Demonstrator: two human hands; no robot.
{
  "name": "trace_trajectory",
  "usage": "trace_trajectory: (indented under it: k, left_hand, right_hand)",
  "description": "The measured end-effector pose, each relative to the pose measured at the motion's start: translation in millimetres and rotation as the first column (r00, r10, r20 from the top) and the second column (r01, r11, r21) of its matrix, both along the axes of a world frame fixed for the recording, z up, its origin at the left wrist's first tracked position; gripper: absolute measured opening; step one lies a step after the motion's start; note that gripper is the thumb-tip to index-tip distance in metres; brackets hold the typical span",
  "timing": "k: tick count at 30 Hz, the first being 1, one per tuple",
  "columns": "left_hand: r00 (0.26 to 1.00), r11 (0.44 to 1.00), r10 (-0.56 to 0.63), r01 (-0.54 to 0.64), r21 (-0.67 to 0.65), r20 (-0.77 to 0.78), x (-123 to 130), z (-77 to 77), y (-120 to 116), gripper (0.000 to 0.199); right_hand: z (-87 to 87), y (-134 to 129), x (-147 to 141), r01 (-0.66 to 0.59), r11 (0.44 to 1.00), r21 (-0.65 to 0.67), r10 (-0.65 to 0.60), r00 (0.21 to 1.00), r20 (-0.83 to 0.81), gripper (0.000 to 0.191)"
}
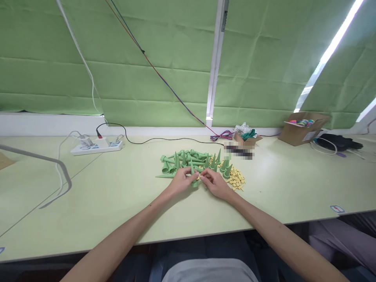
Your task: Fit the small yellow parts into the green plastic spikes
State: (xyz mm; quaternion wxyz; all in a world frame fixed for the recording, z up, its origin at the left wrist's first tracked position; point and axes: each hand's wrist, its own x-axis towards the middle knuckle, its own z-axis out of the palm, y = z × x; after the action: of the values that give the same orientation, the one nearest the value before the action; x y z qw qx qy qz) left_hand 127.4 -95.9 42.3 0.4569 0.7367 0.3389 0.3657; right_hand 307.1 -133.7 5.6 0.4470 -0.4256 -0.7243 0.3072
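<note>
My left hand (182, 181) is closed around a green plastic spike (192, 167), a hollow cone held with its tip up and its wider collar low. Close beside it, my right hand (216, 184) pinches at the spike's side, where a small yellow piece (198, 178) shows between the fingertips. Fingers partly hide that piece. Just behind both hands lies a heap of green spikes (199, 154), some upright and others on their sides. To the right of my right hand is a pile of small yellow cross-shaped pieces (235, 179).
A white power strip (98, 146) sits at the back left, with a black cable (158, 139) running right. Farther right stand a small open box (248, 139) and a larger cardboard box (304, 129). A grey curved bar (63, 168) reaches in from the left.
</note>
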Motion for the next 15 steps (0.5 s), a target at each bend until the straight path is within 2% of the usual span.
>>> trace_trajectory:
  k: [11,15]
  left_hand:
    - [0.999,0.999,-0.035,0.035,-0.012,0.001,0.5,2.1,-5.0,0.034]
    - [0.998,0.998,-0.059,0.059,-0.030,0.002,0.7,2.1,-5.8,0.034]
  right_hand:
    - [2.3,1.2,-0.1,0.094,0.989,0.112,-0.109,0.984,0.138,0.039]
    - [0.2,2.7,0.4,0.077,0.990,0.117,-0.094,0.984,0.150,0.043]
